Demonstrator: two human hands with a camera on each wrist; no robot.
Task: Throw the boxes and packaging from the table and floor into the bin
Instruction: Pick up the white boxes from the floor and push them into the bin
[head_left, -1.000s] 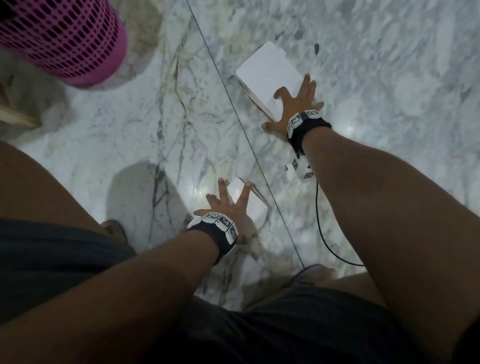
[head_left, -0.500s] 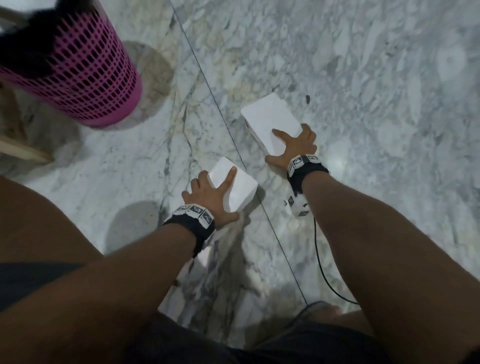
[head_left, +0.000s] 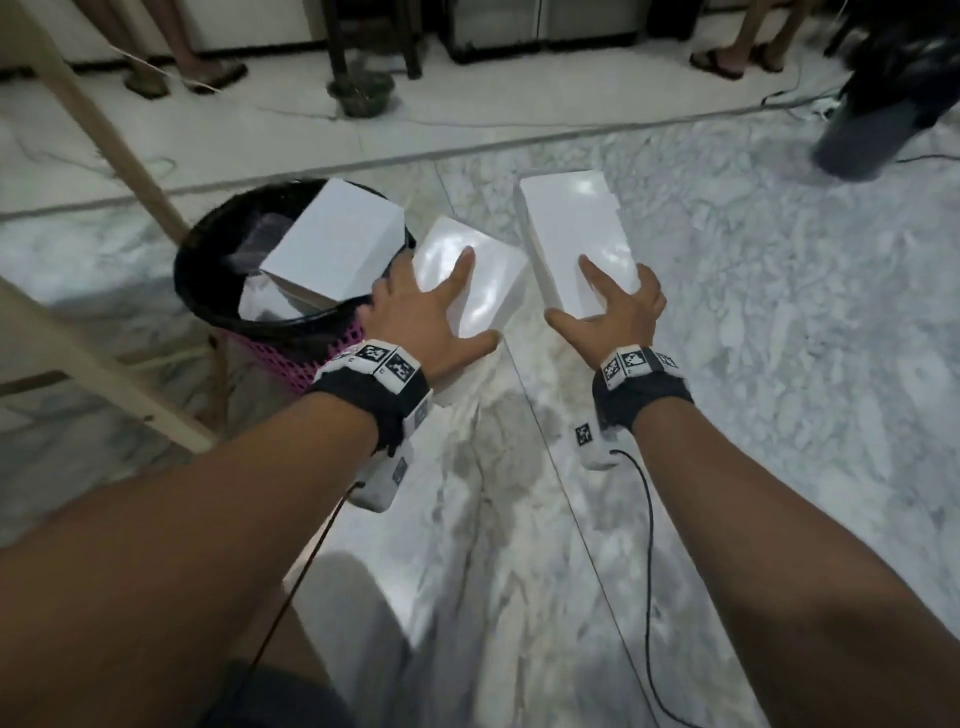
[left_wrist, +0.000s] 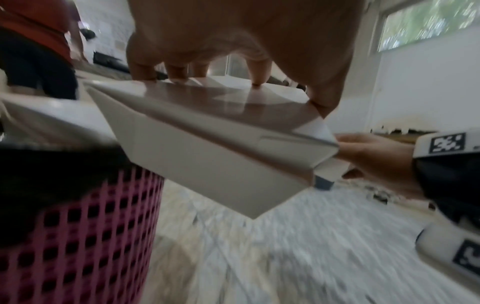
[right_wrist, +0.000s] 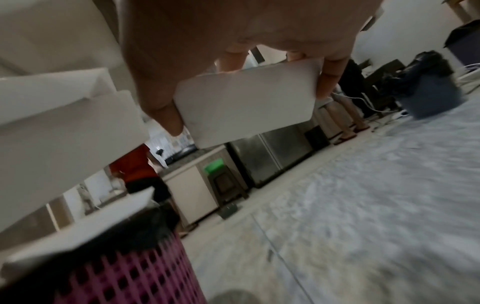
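Bin (head_left: 270, 322) at left, pink lattice plastic with black liner, already holds a white box (head_left: 332, 244) jutting above the rim. Left hand (head_left: 415, 312) clamps a glossy squarish box (head_left: 483, 280) just beside the rim. Right hand (head_left: 618, 312) grips a longer smooth box (head_left: 571, 228) over the marble floor (head_left: 779, 364). Both undropped.

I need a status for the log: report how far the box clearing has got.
Done: one white box sits in the pink bin. In hand: the left hand grips a box, the right hand another, both lifted near the bin. Left: dropping both in.
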